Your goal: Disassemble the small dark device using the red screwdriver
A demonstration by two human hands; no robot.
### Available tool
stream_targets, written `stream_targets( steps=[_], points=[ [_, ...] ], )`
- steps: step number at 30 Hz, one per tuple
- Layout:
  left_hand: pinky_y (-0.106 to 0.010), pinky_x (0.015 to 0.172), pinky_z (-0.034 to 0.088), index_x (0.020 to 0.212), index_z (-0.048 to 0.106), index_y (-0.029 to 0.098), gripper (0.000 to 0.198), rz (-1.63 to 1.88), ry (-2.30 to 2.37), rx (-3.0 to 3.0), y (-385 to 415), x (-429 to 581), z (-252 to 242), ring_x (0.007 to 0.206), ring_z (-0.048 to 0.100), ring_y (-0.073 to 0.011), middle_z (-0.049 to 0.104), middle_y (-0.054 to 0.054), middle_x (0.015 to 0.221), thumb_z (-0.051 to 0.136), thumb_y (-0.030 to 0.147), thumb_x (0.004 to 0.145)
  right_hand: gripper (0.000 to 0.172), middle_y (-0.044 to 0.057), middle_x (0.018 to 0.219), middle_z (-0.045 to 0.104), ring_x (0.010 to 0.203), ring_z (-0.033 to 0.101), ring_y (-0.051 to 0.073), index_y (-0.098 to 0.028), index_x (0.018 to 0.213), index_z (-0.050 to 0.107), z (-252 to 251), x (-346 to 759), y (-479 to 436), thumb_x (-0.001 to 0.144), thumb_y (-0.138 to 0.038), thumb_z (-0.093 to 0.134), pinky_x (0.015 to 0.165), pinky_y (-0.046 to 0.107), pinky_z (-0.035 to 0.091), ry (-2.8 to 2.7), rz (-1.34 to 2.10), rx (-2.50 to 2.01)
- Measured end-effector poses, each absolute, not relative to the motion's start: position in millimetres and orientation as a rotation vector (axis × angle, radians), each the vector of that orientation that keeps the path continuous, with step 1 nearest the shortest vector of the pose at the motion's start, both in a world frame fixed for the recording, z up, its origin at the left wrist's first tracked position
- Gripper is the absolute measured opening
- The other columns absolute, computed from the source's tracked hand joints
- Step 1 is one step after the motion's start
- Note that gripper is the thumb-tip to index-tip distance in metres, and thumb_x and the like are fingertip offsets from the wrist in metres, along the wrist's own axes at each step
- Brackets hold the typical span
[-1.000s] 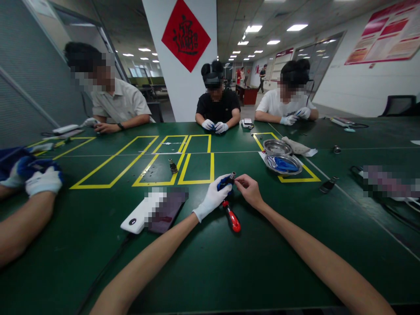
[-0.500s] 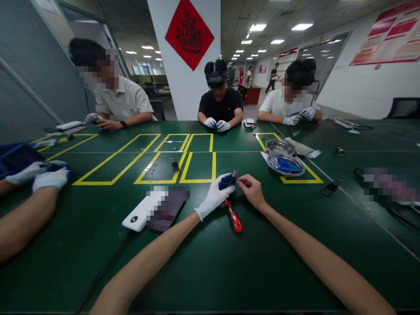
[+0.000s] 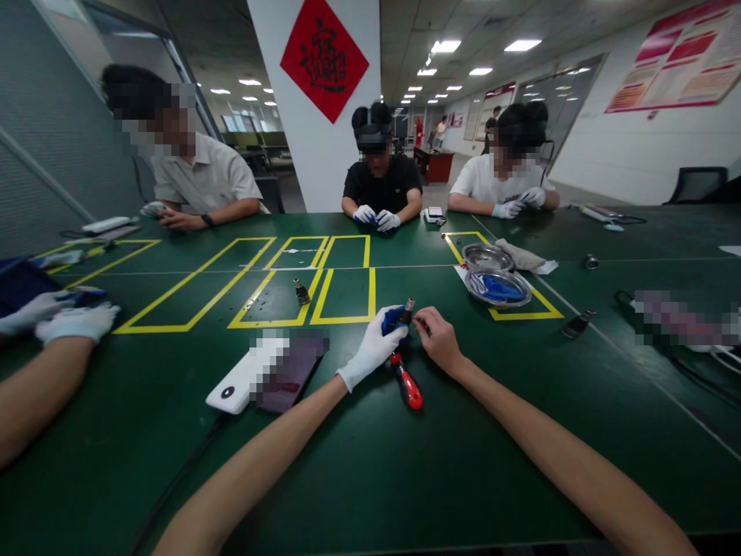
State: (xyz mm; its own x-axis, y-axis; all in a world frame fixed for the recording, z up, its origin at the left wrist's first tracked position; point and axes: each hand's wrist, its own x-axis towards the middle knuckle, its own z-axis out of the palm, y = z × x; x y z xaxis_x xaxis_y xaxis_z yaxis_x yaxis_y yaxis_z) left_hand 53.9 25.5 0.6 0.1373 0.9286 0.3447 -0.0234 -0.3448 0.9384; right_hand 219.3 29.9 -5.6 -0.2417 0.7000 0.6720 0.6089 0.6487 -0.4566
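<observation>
My left hand (image 3: pixel 375 340), in a white glove with blue fingers, is closed around a dark cylindrical part with a metal tip (image 3: pixel 410 306), which points up. My right hand (image 3: pixel 437 336) is bare and sits just right of that part. Its thumb and fingertips are pinched together; anything between them is too small to make out. Below my left hand, a screwdriver with a red and black handle (image 3: pixel 411 388) slants toward me. Whether the left hand also touches it is hidden.
Similar dark parts stand in a yellow-taped area (image 3: pixel 301 292) and lie at right (image 3: pixel 577 324). Metal bowls (image 3: pixel 499 290) hold blue-and-white gloves. A white power bank (image 3: pixel 231 390) with a cable lies left. Gloved co-worker's hands (image 3: pixel 75 320) work at far left; several people sit opposite.
The view has shifted slightly, so things on the table appear farther left. My right fingers have changed their pose a little beside the part. The left hand keeps its grasp.
</observation>
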Motion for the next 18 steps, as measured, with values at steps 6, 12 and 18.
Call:
stream_targets(
  steps=[6,12,18],
  points=[
    [-0.038,0.095,0.043,0.114,0.057,0.016,0.044,1.382,0.922,1.488,29.6,52.4,-4.0,0.1,0.059,-0.0204,0.063,-0.009,0.11,0.066,0.022,0.072,0.024,0.009,0.105,0.063,0.092,0.061,0.02,-0.02,0.107,0.062,-5.9,220.1,27.0,0.094,-0.022,0.042,0.079,0.032,0.05,-2.053,0.004,-0.994],
    [-0.037,0.093,0.045,0.112,0.056,0.016,0.045,1.406,0.922,1.444,35.3,50.5,-9.9,0.099,0.06,-0.02,0.063,-0.009,0.109,0.07,0.027,0.07,0.03,0.009,0.111,0.062,0.092,0.062,0.019,-0.02,0.118,0.059,-5.3,217.3,25.6,0.094,-0.021,0.041,0.077,0.03,0.051,-2.126,-0.048,-0.992],
    [-0.035,0.092,0.046,0.113,0.054,0.016,0.042,1.426,0.918,1.442,37.3,50.7,-12.4,0.099,0.059,-0.0193,0.062,-0.009,0.111,0.066,0.029,0.075,0.036,0.011,0.116,0.059,0.096,0.061,0.019,-0.018,0.128,0.052,-5.6,216.0,26.2,0.094,-0.019,0.041,0.082,0.03,0.052,-2.205,-0.064,-0.942]
  ],
)
